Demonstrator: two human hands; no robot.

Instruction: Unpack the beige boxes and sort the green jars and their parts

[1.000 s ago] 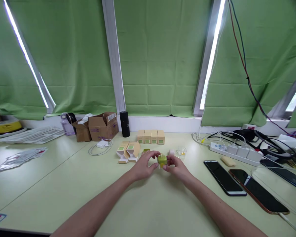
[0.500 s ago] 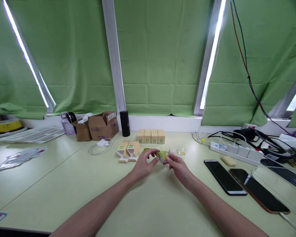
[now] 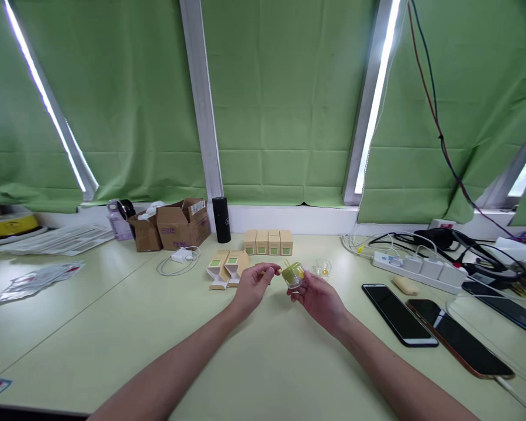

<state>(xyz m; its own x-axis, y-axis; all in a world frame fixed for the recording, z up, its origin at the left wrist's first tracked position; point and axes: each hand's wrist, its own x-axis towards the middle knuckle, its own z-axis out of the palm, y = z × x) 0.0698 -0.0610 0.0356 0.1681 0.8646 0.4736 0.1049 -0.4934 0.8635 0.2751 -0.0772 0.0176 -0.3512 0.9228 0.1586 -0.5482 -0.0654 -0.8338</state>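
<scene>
My right hand (image 3: 322,302) grips a small clear cup with green contents (image 3: 293,275), tilted above the table, with a yellow patch on its side near my thumb. Thin yellow strands stick up from the cup's top. Just to its left, my left hand (image 3: 252,290) pinches thumb and forefinger together at a tiny yellow bit beside the cup; what it is remains too small to make out. Behind my right hand stands another clear cup (image 3: 323,269) with something yellow inside. Left of my left hand lie two opened kraft cartons (image 3: 227,270) with green labels.
Several small closed kraft boxes (image 3: 268,242) stand in a row at the back. Two phones (image 3: 400,316) and a white power strip (image 3: 416,272) with cables lie to the right. A black cylinder (image 3: 221,220), brown cartons (image 3: 182,225) and a white charger (image 3: 182,255) are at the left.
The cup has tilted and moved slightly right in my right hand. My left hand has let go of its side; its thumb and forefinger now pinch at the cup's left.
</scene>
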